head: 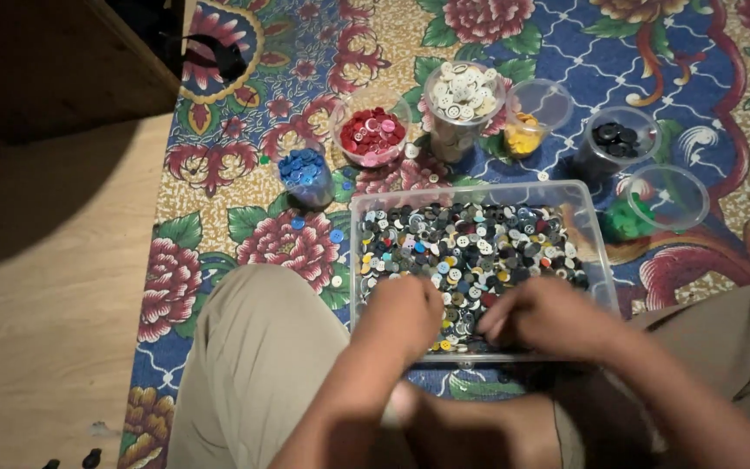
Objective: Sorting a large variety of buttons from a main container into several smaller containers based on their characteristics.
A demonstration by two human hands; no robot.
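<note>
Floral carpet [305,52] in blue and red lies under us beside bare wooden floor [45,287]. Our left hand [405,314] and right hand [542,314] curl loosely, fingers down in the mixed buttons [470,247] at the near edge of the clear tray [596,234]; whether either pinches one we cannot tell. Small, hard and slick, they likely need fingertip picking. Beyond the tray stand cups of blue [303,169], red [372,135], white [462,94], yellow [524,135], black [616,136].

Tray: clear plastic tray [598,239], rectangular, flat on the flowered rug between the person's knees.
Buttons: mixed buttons [470,247], mostly black and grey, with white, blue, yellow and red among them, loose over the tray's floor.
Near edge: hidden under both hands.
</note>
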